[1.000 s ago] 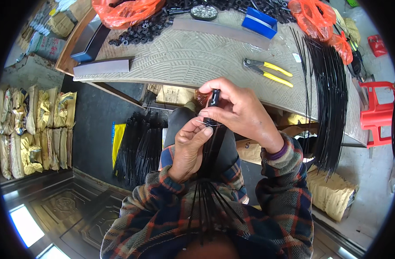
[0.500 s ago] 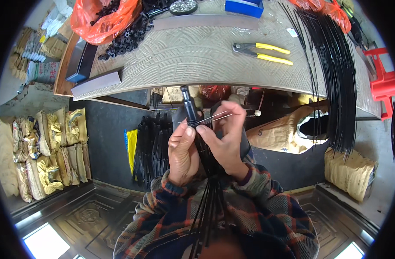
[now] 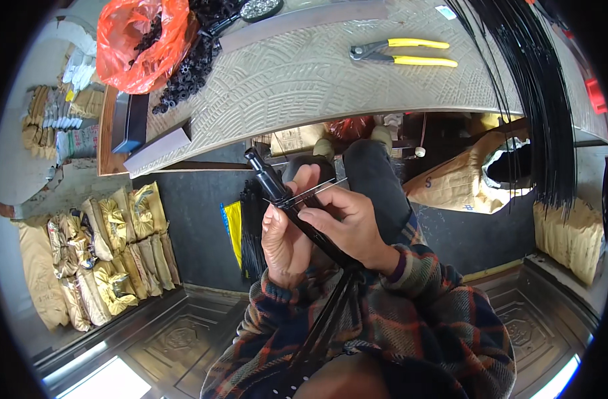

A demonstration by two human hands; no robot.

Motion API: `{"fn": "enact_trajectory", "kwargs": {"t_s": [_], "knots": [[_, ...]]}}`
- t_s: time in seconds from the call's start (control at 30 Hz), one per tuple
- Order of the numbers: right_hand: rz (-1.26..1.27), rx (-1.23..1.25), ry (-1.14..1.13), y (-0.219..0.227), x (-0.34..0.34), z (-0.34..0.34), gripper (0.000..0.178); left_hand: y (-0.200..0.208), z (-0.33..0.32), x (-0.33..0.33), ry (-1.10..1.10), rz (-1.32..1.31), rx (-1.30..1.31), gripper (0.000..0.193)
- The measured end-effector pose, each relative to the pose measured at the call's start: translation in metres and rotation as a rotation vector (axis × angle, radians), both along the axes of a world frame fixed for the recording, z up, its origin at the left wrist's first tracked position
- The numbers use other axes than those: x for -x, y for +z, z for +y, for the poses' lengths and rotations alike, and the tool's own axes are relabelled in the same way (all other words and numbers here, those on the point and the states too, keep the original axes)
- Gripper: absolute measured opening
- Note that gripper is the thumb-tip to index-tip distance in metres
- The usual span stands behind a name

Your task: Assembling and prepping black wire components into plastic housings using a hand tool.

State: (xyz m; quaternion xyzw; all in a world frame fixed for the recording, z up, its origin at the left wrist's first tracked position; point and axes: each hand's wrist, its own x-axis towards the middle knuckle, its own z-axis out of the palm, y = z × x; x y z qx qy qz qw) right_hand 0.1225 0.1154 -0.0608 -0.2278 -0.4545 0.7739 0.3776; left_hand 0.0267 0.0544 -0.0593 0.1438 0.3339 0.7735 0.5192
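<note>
Paper-wrapped packages (image 3: 111,223) lined up far left. Orange plastic bag (image 3: 141,56) placed on tabletop (image 3: 264,86). Black rod bundle (image 3: 329,249), topped by cylindrical end piece (image 3: 267,175), held tilted in front of tabletop; gripped just below end piece by left hand (image 3: 284,246). Thin wire (image 3: 337,183) crossed over bundle. Right hand (image 3: 352,229) curled against bundle; wire grip can't be told. Yellow-handled pliers (image 3: 407,53) laid on tabletop.

A stepped black tube (image 3: 269,178) is tilted toward eleven o'clock; its base is crossed by thin wire (image 3: 330,187) angled toward two; black strands (image 3: 325,245) are bunched toward five.
</note>
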Motion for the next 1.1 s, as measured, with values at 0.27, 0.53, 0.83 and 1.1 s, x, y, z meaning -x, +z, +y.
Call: {"fn": "enact_trajectory", "kwargs": {"t_s": [0.27,0.53,0.83,1.1], "knots": [[-0.079,-0.013,0.124,-0.001,0.0,0.008,0.01,0.001,-0.002,-0.002,0.08,0.02,0.012,0.039],[0.212,0.443,0.516,0.001,0.0,0.019,0.015,0.006,-0.012,0.015,-0.038,0.146,0.06,0.073],[0.169,-0.249,-0.019,0.026,0.003,0.012,0.009,0.044,-0.005,-0.017,0.151,0.554,-0.089,0.078],[0.144,-0.396,-0.17,0.022,0.022,0.001,0.02,0.037,0.002,0.002,0.369,0.419,-0.055,0.032]]}}
